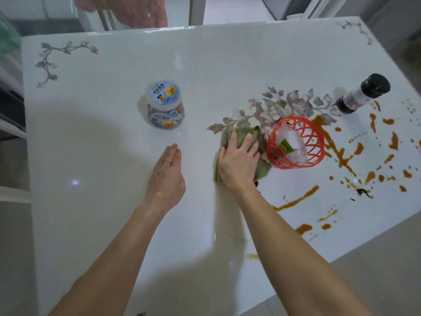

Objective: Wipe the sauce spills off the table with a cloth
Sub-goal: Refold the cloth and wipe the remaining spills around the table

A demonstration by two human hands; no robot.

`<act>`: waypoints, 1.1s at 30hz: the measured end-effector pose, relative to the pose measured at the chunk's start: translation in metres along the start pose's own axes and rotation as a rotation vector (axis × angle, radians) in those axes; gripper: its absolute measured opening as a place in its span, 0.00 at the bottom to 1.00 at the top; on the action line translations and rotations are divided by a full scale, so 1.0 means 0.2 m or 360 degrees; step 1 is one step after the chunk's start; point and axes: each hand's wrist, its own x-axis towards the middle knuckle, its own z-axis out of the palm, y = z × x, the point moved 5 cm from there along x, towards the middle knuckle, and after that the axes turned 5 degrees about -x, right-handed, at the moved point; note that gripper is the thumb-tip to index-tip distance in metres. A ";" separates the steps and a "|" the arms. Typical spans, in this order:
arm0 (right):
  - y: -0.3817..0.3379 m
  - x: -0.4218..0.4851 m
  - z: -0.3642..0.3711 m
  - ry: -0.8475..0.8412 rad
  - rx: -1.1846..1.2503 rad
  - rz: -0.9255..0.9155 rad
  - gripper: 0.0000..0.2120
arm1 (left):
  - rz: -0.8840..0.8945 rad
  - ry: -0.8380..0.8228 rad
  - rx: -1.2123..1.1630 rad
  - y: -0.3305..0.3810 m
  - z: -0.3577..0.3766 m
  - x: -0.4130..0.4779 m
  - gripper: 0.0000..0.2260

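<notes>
Right hand (237, 161) pressing cloth (265, 170), left hand (167, 176) beside

White bench (102, 156): right hand (237, 160) presses green cloth (265, 169) beside red basket (317, 145); left hand (167, 176) flat; brown sauce spills (341, 156), jar (164, 103), dark bottle (362, 94).

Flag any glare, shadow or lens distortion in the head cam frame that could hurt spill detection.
Head view: wide-angle lens bows the glossy white table edges and leans the dark capped bottle; small glare spot left of the left hand; broad soft shadow over the near-left table; brown sauce spills sit in even light, sharp; right hand on the green cloth shows no blur.
</notes>
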 end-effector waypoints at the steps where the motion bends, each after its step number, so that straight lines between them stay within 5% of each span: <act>1: 0.02 -0.06 0.01 0.0019 -0.0005 0.0007 0.28 | -0.0009 0.0000 0.0005 0.00 0.00 0.00 0.27; 20: 0.19 -0.55 0.12 -0.0040 0.0043 -0.0016 0.27 | -0.0091 -0.0025 0.0097 0.04 0.04 -0.01 0.29; 33: 0.16 -0.09 0.02 0.0024 0.0296 -0.0119 0.24 | -0.0079 -0.0052 0.0063 0.04 0.03 0.00 0.30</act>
